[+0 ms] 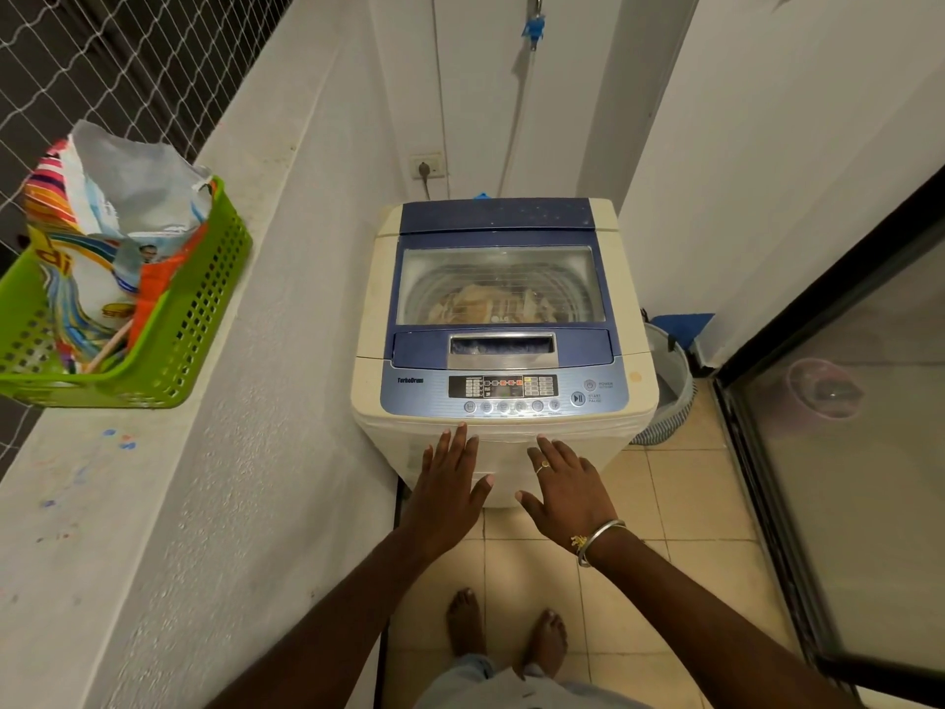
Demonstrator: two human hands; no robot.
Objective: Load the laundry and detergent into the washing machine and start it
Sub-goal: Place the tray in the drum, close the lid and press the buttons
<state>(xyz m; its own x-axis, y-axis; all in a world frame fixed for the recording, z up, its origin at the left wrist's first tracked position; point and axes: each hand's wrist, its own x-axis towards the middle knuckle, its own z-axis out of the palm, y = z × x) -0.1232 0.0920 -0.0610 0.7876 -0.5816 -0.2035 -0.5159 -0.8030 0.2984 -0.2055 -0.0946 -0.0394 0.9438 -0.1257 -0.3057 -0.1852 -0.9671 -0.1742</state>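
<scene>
A cream and blue top-load washing machine [503, 319] stands against the back wall with its lid [498, 284] down. Beige laundry [491, 305] shows through the lid's window. Small red lights glow on the control panel [503, 392]. My left hand [447, 486] and my right hand [567, 486] hover flat, fingers straight, just in front of the machine's front edge, holding nothing. An opened detergent bag [110, 232] sits in a green basket [169, 324] on the ledge to the left.
A white ledge [117, 504] with netting behind it runs along the left. A laundry hamper [670, 386] stands right of the machine, beside a glass sliding door [844, 427]. A plug sits in the wall socket [427, 166]. My bare feet stand on the tiled floor [680, 509].
</scene>
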